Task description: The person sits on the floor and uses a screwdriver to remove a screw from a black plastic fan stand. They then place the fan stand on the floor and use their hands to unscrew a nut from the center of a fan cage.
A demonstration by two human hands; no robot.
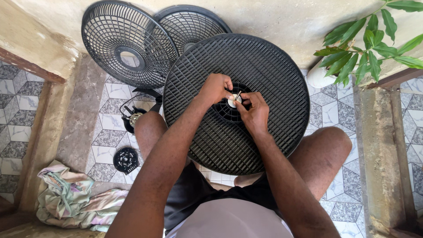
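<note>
A large round black fan base (264, 79), ribbed underside up, rests tilted across my knees. At its centre hub my left hand (214, 88) pinches a small white round part (231, 102). My right hand (252, 112) holds a thin metal tool, its tip set against that white part. Both hands touch at the hub.
Two black fan grilles (128, 44) lean on the wall behind. A fan motor with cable (133, 118) and a small black round cap (126, 159) lie on the patterned tiles at left. A crumpled cloth (70, 198) is at lower left, a potted plant (361, 48) at upper right.
</note>
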